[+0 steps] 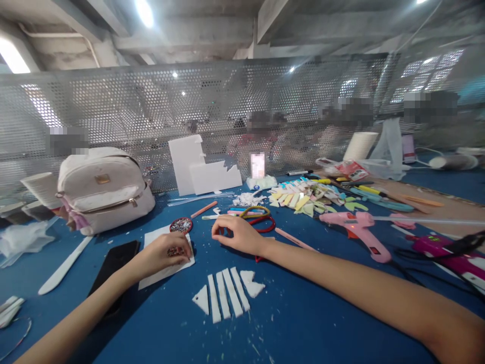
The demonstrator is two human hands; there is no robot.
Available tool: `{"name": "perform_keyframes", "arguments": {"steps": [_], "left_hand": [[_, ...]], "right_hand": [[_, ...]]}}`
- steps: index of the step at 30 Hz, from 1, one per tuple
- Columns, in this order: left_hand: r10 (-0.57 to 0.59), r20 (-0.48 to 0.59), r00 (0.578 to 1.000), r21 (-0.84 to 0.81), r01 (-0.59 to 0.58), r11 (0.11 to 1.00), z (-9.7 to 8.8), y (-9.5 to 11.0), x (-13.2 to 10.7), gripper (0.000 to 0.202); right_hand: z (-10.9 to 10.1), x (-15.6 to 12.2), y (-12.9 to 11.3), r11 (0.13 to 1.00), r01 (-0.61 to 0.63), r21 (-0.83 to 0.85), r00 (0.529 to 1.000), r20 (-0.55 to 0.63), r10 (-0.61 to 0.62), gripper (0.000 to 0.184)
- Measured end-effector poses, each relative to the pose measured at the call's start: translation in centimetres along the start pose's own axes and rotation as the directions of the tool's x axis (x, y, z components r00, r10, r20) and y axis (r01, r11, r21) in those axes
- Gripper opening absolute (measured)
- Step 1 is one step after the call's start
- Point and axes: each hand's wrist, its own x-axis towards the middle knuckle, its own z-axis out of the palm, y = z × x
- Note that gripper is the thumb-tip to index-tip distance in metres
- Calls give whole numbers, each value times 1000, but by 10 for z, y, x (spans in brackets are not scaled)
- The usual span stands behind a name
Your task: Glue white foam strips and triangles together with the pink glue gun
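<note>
My left hand is closed over a white sheet of paper, with a small dark, speckled thing showing at its fingers that I cannot make out. Just beyond it lies a round red-rimmed dish of glittery bits. My right hand is curled above the blue table, thumb and forefinger drawn together; anything between them is too small to tell. Red-handled scissors lie beside it. Nearer to me, white foam strips sit in a fish-like row, with a triangular piece at the left and a notched one at the right.
A black phone and white plastic knife lie left, below a white backpack. At right are a pink glue gun, a magenta device with cords, and piled coloured scraps. White foam boards lean against the mesh partition.
</note>
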Motion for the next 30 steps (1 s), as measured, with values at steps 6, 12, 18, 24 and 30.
{"name": "perform_keyframes", "arguments": {"steps": [6,12,18,24,30], "left_hand": [[-34,7,999,-21,35,999,3,-4,1,27],[-75,0,997,-23,75,997,7,-14,0,29],[-104,59,993,4,104,995,4,-12,-1,29],[-134,58,989,15,133,991,4,-7,-3,29],[-190,-40,981,-17,189,982,5,-1,-4,25]], "right_hand": [[0,0,0,1000,0,-4,1000,-1,0,17],[1,-1,1,1000,-1,-5,1000,7,1,18],[1,-1,2,1000,6,1,1000,13,-6,18],[1,-1,1,1000,2,-9,1000,12,-2,18],[1,-1,1,1000,4,-17,1000,17,-4,18]]}}
